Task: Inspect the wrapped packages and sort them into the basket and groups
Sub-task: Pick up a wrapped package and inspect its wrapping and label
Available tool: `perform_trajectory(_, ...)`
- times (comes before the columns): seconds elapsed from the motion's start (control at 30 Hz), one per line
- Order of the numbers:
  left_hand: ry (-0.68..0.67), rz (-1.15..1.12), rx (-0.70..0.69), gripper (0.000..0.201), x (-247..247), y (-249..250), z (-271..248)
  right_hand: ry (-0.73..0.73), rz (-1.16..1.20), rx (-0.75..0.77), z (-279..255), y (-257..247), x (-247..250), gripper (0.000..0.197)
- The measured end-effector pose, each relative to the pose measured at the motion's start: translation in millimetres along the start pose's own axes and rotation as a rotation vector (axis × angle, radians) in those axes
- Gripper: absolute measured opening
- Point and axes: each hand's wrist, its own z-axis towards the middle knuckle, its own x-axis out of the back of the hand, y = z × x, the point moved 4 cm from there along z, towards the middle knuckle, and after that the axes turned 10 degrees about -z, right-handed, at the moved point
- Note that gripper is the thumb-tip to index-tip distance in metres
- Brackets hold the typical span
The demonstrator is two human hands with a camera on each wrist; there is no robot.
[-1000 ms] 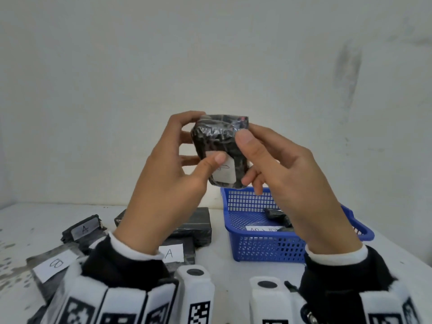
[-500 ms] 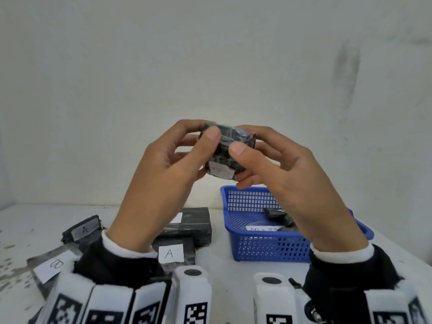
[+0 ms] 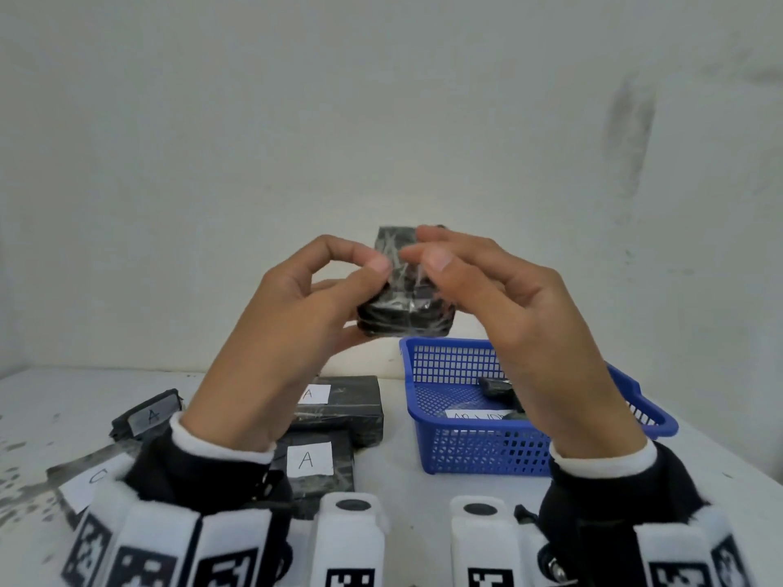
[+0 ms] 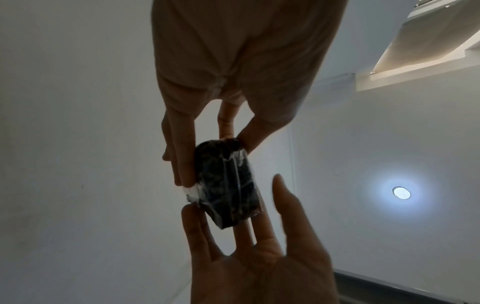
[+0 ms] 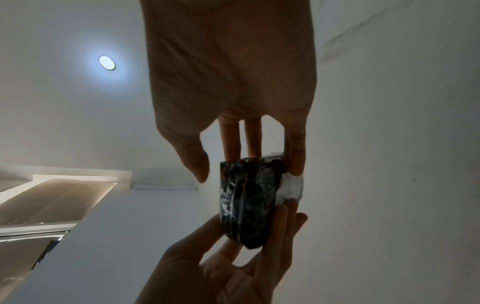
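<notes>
You hold one black film-wrapped package [image 3: 406, 298] at centre frame in the head view, raised above the white table [image 3: 398, 480] and just above the far-left corner of the basket. Your left hand [image 3: 296, 332] pinches it, thumb on the near face and fingers curled over the far side; your right hand [image 3: 500, 302] pinches its right side, thumb tip on the near face and fingers curved over the top edge. In the left wrist view a white label shows on one side of the package [image 4: 228, 185], against the fingers. One blue plastic basket [image 3: 474, 451] stands at right of centre on the table; I count at least two items inside it, one dark piece and one white-labelled piece, both partly hidden by your right wrist. At lower left lie four wrapped packages: three labelled "A" [image 3: 309, 459] [image 3: 339, 402] [image 3: 146, 417], one [image 3: 80, 480] whose letter I cannot read.
</notes>
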Motion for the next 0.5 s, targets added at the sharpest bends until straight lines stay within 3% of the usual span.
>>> perform_trajectory(0.03,0.007,0.001,0.008,0.008,1.4,-0.2,-0.3,-0.001,-0.003,0.024,0.2,-0.5,-0.9,0.022)
perform_trajectory(0.17,0.056,0.002,-0.006,0.04,4.8,1.8,-0.1,-0.001,0.017,0.082,-1.0,-1.5,0.2,0.064)
perform_trajectory(0.27,0.075,0.037,-0.038,0.05,4.8,4.9,0.4,0.015,0.079,0.039,-0.7,0.2,3.5,0.079)
perform_trajectory(0.5,0.057,0.164,-0.093,0.056,3.5,4.8,0.5,-0.01,0.106,-0.046,2.4,4.2,2.4,0.073)
